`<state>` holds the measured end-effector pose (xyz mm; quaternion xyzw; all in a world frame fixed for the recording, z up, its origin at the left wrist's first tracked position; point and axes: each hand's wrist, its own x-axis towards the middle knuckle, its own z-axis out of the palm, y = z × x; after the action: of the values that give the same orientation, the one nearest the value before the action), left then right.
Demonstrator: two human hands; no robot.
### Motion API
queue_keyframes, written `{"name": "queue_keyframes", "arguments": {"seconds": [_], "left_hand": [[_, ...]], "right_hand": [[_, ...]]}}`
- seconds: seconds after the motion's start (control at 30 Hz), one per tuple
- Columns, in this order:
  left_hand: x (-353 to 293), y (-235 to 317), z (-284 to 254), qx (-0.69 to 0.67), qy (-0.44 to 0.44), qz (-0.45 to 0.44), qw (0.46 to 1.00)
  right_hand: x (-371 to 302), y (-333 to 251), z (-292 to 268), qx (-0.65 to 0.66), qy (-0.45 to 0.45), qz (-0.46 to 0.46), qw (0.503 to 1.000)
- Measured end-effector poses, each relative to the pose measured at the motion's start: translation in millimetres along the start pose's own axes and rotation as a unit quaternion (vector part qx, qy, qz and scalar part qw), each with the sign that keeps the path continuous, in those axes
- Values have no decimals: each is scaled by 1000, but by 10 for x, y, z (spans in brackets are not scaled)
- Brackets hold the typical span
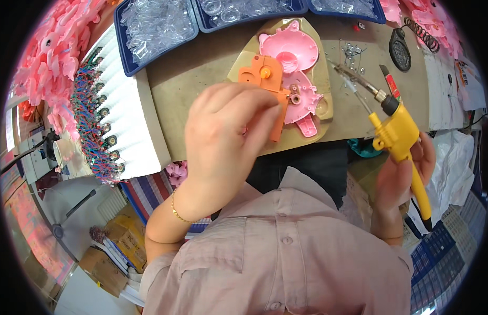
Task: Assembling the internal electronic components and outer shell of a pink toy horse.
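My left hand (228, 136) pinches the orange plastic piece (265, 79) over the pink shell (294, 68) on the desk (202, 58); my right hand (404, 170) grips the yellow soldering iron (396, 131). The plastic looks light, stiff, thin-walled and probably best held by its edges. Trays of clear parts (155, 26) and wired motors (94, 115) crowd the desk.

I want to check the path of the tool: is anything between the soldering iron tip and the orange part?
Nothing visible stands between them. The soldering iron in the right hand points up-left over bare bench. The orange part, held by the left hand, lies over the pink shell, off to the left.
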<state>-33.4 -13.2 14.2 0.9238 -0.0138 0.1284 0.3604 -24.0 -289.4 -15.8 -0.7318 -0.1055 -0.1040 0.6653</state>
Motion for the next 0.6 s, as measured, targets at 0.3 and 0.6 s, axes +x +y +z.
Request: {"name": "queue_keyframes", "arguments": {"seconds": [0.3, 0.6], "left_hand": [[-87, -9, 94, -158, -11, -104, 982], [-72, 1, 46, -104, -46, -79, 990]], "right_hand": [[-179, -177, -118, 109, -184, -20, 977], [74, -193, 31, 59, -315, -93, 943]]}}
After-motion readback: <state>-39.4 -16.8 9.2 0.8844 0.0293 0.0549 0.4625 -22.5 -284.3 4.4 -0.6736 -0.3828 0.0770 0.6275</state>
